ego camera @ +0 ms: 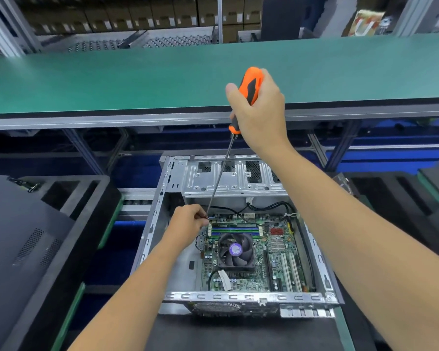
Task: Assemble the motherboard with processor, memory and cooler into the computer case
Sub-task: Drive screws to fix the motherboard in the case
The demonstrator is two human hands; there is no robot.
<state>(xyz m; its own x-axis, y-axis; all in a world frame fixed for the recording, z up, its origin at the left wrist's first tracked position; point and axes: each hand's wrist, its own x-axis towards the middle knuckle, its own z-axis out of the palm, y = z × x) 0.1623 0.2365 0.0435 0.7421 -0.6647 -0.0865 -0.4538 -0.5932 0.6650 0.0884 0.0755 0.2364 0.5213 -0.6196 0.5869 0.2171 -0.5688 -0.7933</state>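
Head view: looking down into an open computer case (pixel 238 297), lower centre of frame, lying on its side with the open face up.
Surroundings: green counter (pixel 137 77) runs across the upper half; stacked brown boxes (pixel 142 13) along the top edge; dark foam trays (pixel 69 196) at left, with a black vented panel (pixel 23 236) lying over them at lower left; more dark trays at the right edge.
In the way: silver drive cage (pixel 228 178) spans the far end of the case, and the screwdriver shaft passes in front of it; black cables (pixel 269 207) loop over the far edge of the board.
Motherboard (pixel 249 257): seated flat inside the case, long edges running near-to-far in frame.
Cooler (pixel 235 250): black fan with purple hub label, centre-left on the board, facing up.
Memory (pixel 235 230): sticks lying left-to-right just beyond the cooler.
Screwdriver (pixel 249 89): orange-and-black handle at upper centre; long axis slants steeply from upper right down to lower left, tip at the board's far-left corner.
Right hand (pixel 260 115): wrapped around the handle, raised well above the case.
Left hand (pixel 188 221): fingers pinched at the shaft's tip; what they hold there is too small to tell.
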